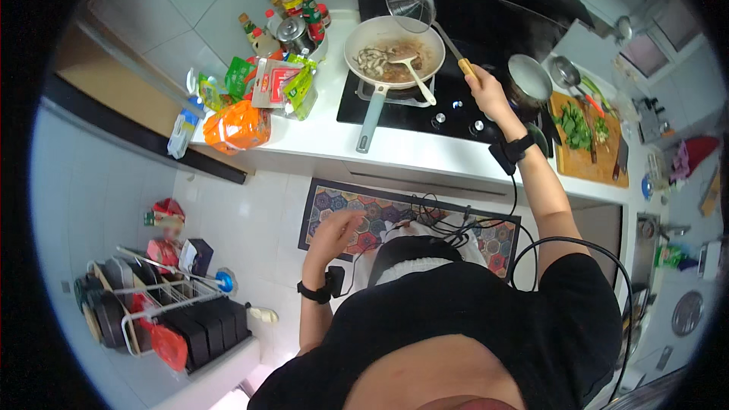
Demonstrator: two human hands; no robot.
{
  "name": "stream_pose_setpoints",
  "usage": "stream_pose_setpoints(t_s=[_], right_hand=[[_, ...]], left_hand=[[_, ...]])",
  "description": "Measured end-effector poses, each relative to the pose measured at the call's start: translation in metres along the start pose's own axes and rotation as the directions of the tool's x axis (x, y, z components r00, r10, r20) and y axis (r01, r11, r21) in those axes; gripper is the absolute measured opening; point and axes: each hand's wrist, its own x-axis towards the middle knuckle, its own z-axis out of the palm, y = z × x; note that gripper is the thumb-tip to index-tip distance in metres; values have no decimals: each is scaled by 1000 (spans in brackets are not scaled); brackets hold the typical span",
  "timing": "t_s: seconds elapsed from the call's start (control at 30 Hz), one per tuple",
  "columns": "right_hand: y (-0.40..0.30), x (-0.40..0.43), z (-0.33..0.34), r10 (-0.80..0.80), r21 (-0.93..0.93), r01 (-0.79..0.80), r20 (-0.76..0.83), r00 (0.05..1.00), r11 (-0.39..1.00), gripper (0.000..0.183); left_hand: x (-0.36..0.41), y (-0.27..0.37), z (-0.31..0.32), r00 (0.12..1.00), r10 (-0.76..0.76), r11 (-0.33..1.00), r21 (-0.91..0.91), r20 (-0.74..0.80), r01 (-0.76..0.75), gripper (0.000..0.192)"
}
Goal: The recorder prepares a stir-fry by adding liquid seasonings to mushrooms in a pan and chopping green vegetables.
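In my right hand (487,91) is the wooden handle of a wire-mesh strainer (409,3). Its round basket hangs over the back rim of a white-lined frying pan (353,48) and looks empty. The pan stands on the left burner of a black glass gas hob (393,114), its grey-green handle pointing toward me. Pale strips of food (373,61) and brown sauce lie in it. A cream-coloured spatula (418,80) rests in the pan, its handle over the near rim. My left hand (336,233) hangs by my waist above the floor mat, loosely curved and holding nothing.
A pot of whitish liquid (529,80) stands right of my right hand. Beyond it, a wooden cutting board (603,168) bears chopped greens and a knife (621,154). Bottles (310,11) and food packets (236,128) crowd the left counter. Black cables (515,205) trail from my right wrist.
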Motion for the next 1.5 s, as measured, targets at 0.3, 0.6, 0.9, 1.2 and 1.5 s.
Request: stream_pose_setpoints(t_s=[0.3,0.6,0.9,1.2,1.5], right_hand=[[3,-167,-89,92,826,-421,485,870,-375,31],[50,-420,-180,291,761,62,172,941,-646,39],[133,-666,-246,878,912,150,-409,249,382,22],[250,-871,-330,696,674,-486,-698,-169,557,31],[388,-954,-450,449,313,-944,-862,-237,104,33]], left_hand=[[34,10,27,815,289,956,-188,502,-224,25],[39,80,116,541,516,841,-273,664,-467,41],[-3,173,289,391,585,731,-254,710,-633,41],[-42,280,456,120,618,666,-436,777,-605,38],[-41,365,606,-86,621,613,-551,779,-566,35]])
